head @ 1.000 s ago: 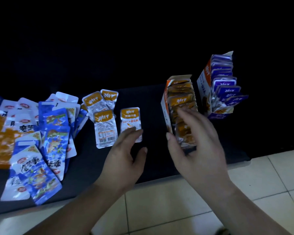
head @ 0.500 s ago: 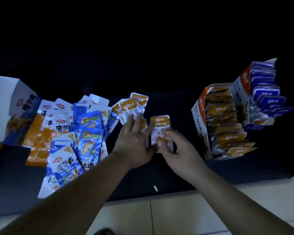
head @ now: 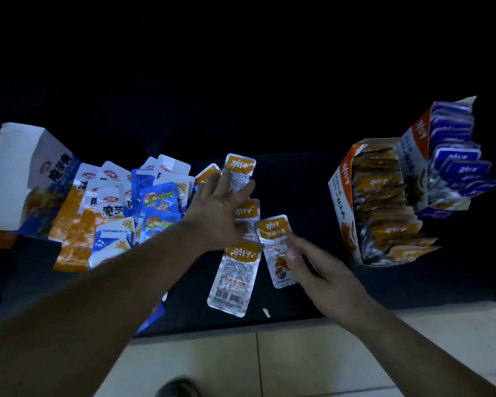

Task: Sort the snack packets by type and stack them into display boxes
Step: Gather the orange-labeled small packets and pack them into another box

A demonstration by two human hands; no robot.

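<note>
Each loose packet (head: 232, 277) is silver with an orange header. The heap (head: 112, 207) mixes blue, white and orange wrappers. Both display boxes (head: 342, 202) are white with orange.

The left hand (head: 221, 207) now reaches farther toward the upper centre of the frame. Its fingers spread flat across the loose orange-topped silver foil packets (head: 239, 171) there, rather than hovering below them. The right hand (head: 324, 270) has left the orange cardboard display box (head: 347, 213) at right and pinches a picture-side-up orange-topped packet (head: 275, 247) at centre, now tilted and shifted toward lower right. A barcode-side-up orange-topped packet (head: 234, 277) now lies uncovered nearer the lower edge of the dark mat (head: 384, 290).
</note>
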